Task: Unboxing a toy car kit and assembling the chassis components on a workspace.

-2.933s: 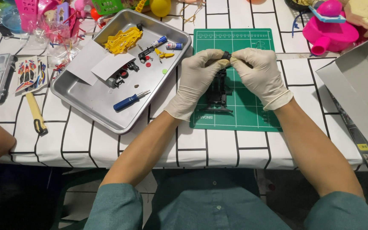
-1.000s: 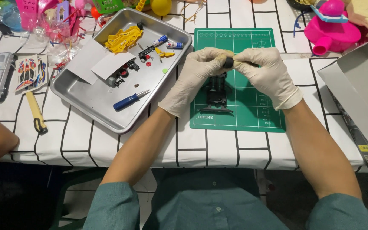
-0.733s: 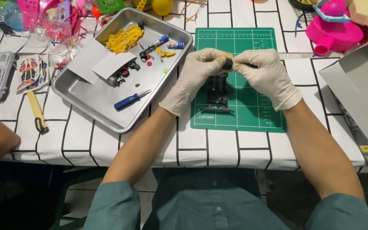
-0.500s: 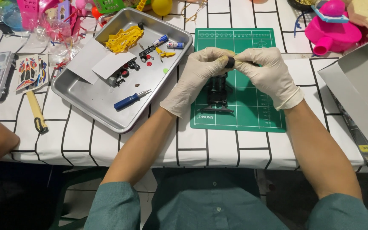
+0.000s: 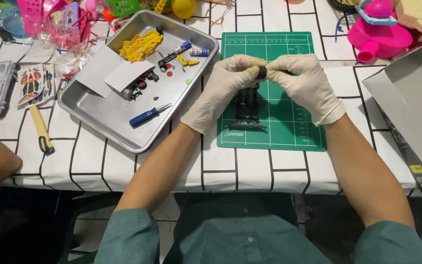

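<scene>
Your left hand [image 5: 223, 88] and your right hand [image 5: 305, 84], both in pale gloves, meet fingertip to fingertip above the green cutting mat [image 5: 289, 132]. Between them they pinch a small black wheel [image 5: 261, 73], each hand clenched on one side of it, held just over the upper middle of the mat. Directly below the wheel, lying on the mat, is a black toy car chassis [image 5: 248, 108], partly hidden by your left palm. Left of the mat sits a metal tray [image 5: 103, 115], its near corner just beside the mat's edge; in it lie a blue-handled screwdriver [image 5: 147, 115], a yellow plastic parts frame [image 5: 138, 46], white paper sheets [image 5: 116, 73] and small loose parts. Further left of the mat, beyond the tray, a sticker sheet [image 5: 32, 83] and a yellow-handled knife [image 5: 41, 129] lie on the bench [image 5: 269, 168]. Right of the mat stands an open grey box [image 5: 411, 102], and above that a pink plastic toy [image 5: 379, 27].
</scene>
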